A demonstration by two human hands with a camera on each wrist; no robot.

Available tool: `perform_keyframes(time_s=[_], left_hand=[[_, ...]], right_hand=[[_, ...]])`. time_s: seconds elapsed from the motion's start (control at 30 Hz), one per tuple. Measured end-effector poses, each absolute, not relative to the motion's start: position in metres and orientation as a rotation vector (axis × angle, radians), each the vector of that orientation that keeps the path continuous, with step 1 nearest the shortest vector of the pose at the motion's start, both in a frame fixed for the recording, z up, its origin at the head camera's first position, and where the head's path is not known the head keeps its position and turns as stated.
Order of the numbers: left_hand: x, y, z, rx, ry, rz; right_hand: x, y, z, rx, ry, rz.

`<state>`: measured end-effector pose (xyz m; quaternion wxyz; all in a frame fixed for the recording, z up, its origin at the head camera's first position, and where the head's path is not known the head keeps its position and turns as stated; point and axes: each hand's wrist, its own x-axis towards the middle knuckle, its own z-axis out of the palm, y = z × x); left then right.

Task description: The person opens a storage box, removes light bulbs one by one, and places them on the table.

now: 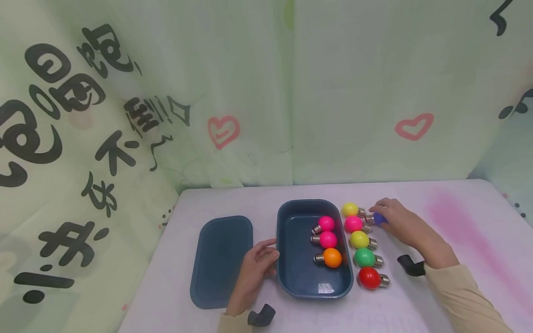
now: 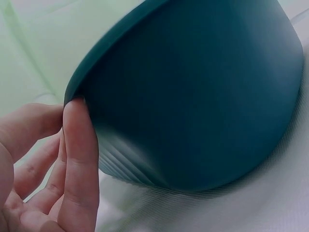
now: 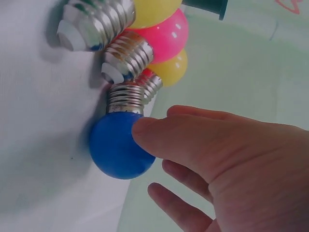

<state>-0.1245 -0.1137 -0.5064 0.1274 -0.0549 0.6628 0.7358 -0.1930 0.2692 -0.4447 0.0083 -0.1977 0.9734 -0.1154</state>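
My left hand [image 1: 258, 266] is at the left side of a dark blue plastic box [image 1: 300, 293]. In the left wrist view, thumb and forefinger pinch its rim [image 2: 79, 82]. Two pink light bulbs [image 1: 328, 239] and an orange bulb [image 1: 332, 258] lie inside. My right hand [image 1: 401, 224] holds a blue light bulb [image 3: 118, 150] at the far end of a row of bulbs. The thumb lies on its globe, two fingers stand off below, and the forefinger's contact is hidden. The blue bulb's screw base points left, towards the neighbouring bases.
Right of the box lie yellow [image 1: 359, 240], pink [image 1: 353, 224], green [image 1: 364, 257] and red [image 1: 369, 278] bulbs, another yellow one [image 1: 350, 209] farthest back. A dark blue lid [image 1: 220, 261] lies left of the box. Behind the white table hangs a printed curtain [image 1: 341, 92].
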Motion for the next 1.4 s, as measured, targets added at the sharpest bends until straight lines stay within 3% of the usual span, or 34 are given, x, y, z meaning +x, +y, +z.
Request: perform_keyframes(time_s=[0.8,1.4], left_hand=[[-0.126,-0.116,-0.506,-0.167,1.909,2.154],[-0.124,-0.112,-0.504,-0.195,1.912,2.145]], right_hand=[[-0.157,0.216,-0.411,-0.692,3.044,-0.472],[-0.133,0.183,-0.417,-0.907,3.006,-0.437]])
